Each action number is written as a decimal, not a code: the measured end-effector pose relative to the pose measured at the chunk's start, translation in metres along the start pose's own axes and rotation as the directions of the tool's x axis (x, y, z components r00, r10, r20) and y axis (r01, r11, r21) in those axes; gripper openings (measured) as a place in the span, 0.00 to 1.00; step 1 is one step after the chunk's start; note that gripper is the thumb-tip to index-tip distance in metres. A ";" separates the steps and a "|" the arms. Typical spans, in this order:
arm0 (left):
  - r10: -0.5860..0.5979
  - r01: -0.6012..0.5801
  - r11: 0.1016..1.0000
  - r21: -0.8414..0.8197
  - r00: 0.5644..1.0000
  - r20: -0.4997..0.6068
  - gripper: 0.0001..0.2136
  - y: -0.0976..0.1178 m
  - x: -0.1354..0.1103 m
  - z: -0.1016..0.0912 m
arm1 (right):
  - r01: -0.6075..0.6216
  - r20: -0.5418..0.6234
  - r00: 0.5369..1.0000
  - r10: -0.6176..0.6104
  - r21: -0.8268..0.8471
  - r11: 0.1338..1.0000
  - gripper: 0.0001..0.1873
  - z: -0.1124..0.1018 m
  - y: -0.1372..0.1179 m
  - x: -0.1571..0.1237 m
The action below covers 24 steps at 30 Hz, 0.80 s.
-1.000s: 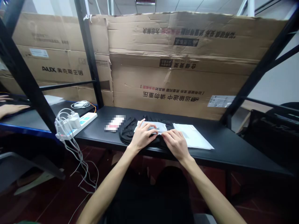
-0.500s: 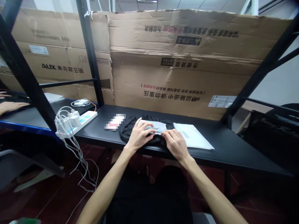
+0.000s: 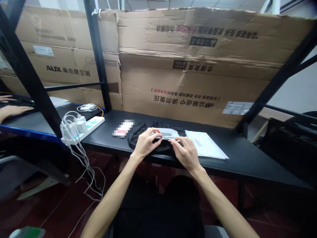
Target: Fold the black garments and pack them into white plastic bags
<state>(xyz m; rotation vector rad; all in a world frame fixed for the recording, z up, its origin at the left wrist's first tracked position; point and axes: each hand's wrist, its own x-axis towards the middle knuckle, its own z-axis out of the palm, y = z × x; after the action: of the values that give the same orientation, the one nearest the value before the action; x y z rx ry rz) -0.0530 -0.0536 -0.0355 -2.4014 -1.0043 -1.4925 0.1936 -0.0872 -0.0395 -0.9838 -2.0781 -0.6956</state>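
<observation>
Between the earlier frame and now, the raised fingers of the left hand [image 3: 146,142] have curled down toward its thumb, and the head camera has tilted a little, bringing more of a green-and-white object [image 3: 27,232] into the lower left corner.

From the head view, a small translucent packet [image 3: 169,133] is between the two hands, above a crumpled black cloth [image 3: 135,135] on the dark surface [image 3: 250,162]. Its long axis runs left to right, roughly along the front edge of the surface, with one long side toward the person; which end is its top cannot be told. The left hand grips its left part, thumb and fingers drawn narrow at the near side. The right hand [image 3: 185,151] pinches the near edge toward the right, thumb and fingertips close together.

Just right of the packet, partly behind the right hand, white flat sheets [image 3: 210,147] lie with their long axis slanting from far left to near right. A pixelated white-and-pink item [image 3: 123,128] lies left of the cloth, and farther left a white power strip [image 3: 92,127] stands with plugs and cables.
</observation>
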 end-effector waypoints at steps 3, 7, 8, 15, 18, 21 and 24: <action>-0.004 0.004 1.000 -0.003 1.000 0.008 0.03 0.000 -0.001 0.001 | -0.016 -0.032 0.999 0.016 0.007 1.000 0.13 0.001 -0.004 0.003; -0.010 0.010 1.000 0.019 1.000 0.021 0.03 0.000 -0.003 0.002 | -0.067 -0.009 0.998 0.067 -0.026 0.997 0.13 0.004 -0.008 0.005; -0.010 0.009 1.000 0.024 1.000 0.024 0.04 0.000 -0.003 0.002 | -0.079 0.004 0.997 0.079 -0.052 0.996 0.13 0.005 -0.009 0.004; 0.017 -0.019 0.999 0.028 0.998 0.064 0.04 -0.003 -0.003 0.003 | -0.122 0.059 0.990 0.131 -0.142 0.982 0.12 0.015 -0.014 0.003; 0.006 -0.007 1.000 0.016 0.998 0.055 0.04 -0.004 -0.003 0.003 | -0.121 0.071 0.989 0.129 -0.109 0.987 0.11 0.011 -0.017 0.007; -0.011 0.011 1.000 -0.014 1.000 0.028 0.04 -0.004 -0.004 0.003 | -0.089 0.043 0.995 0.092 -0.068 0.994 0.09 0.008 -0.022 0.014; -0.013 0.012 0.999 -0.039 1.000 -0.023 0.06 -0.006 -0.004 0.004 | -0.053 -0.019 0.998 0.052 -0.023 0.998 0.08 0.012 -0.027 0.022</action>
<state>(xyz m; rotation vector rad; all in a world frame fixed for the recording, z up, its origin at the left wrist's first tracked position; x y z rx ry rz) -0.0549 -0.0496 -0.0420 -2.4029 -0.9966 -1.5545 0.1574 -0.0851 -0.0336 -1.0378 -2.0253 -0.7004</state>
